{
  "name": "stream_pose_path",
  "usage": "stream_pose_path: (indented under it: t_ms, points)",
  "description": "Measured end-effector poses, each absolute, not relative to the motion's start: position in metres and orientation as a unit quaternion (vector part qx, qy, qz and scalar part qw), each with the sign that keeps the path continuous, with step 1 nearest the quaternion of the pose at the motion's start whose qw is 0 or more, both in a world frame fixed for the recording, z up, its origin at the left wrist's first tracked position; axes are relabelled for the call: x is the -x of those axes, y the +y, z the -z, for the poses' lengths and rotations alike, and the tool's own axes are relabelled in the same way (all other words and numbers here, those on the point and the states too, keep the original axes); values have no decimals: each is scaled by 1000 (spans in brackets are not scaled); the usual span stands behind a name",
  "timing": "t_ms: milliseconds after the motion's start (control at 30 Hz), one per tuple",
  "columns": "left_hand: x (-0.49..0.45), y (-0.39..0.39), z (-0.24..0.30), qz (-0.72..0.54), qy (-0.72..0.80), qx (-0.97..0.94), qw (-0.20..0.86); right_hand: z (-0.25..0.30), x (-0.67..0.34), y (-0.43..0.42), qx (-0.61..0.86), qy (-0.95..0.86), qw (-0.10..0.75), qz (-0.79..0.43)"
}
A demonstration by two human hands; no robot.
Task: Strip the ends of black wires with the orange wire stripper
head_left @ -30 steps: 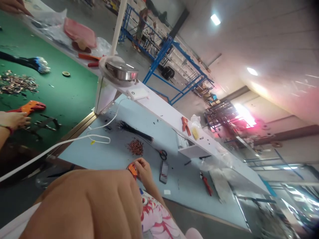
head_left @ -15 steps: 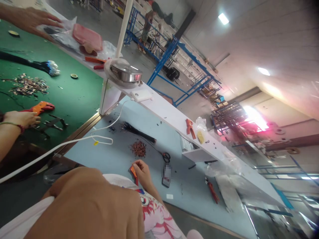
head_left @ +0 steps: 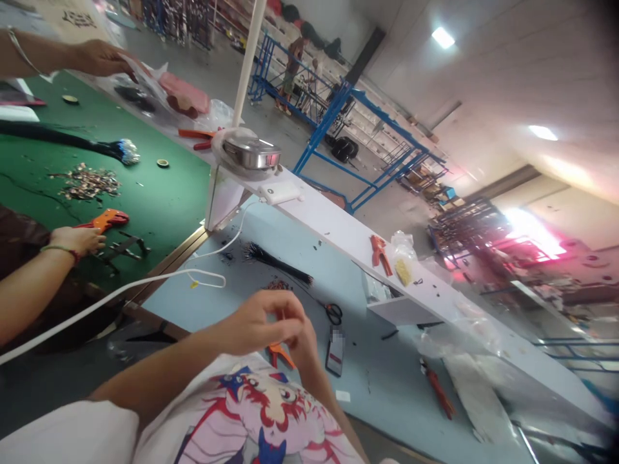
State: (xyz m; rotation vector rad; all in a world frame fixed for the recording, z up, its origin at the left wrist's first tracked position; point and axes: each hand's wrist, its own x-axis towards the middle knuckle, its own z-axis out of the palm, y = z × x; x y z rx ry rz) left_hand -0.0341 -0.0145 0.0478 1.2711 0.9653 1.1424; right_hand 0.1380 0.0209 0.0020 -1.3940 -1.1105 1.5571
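My left hand point(head_left: 258, 322) and my right hand point(head_left: 304, 335) meet over the near part of the blue-grey table. The fingers of both are bent together at the tips. Whatever is pinched there is hidden or too small to make out. Just below and between the hands shows an orange-handled tool point(head_left: 280, 354), partly covered; I cannot tell whether it touches either hand. Behind the fingers lies a pile of small copper-coloured scraps point(head_left: 278, 285), half hidden. Beyond it is a bundle of black wires point(head_left: 280, 263).
Scissors point(head_left: 333, 314), a phone point(head_left: 335, 351) and red-handled pliers point(head_left: 439, 390) lie to the right. A white cable point(head_left: 120, 281) crosses at left. On the green table, a co-worker's hand point(head_left: 80, 240) holds an orange tool point(head_left: 109, 220). A metal box point(head_left: 254, 151) stands on the ledge.
My left hand has moved from close to the camera down to my right hand. My right hand has shifted right and now meets it. The co-worker's far hand has lifted some clear plastic.
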Motion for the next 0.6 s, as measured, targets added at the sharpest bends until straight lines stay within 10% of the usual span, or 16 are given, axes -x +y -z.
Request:
stream_pose_path:
  t_ms: [333,600]
  points:
    - [-34,5,44,-523,456,-393,603,29,-125,18,439,-389,452,-672]
    - [-20,7,42,-421,481,-431,637,40,-149,23,499,-645,427,-391]
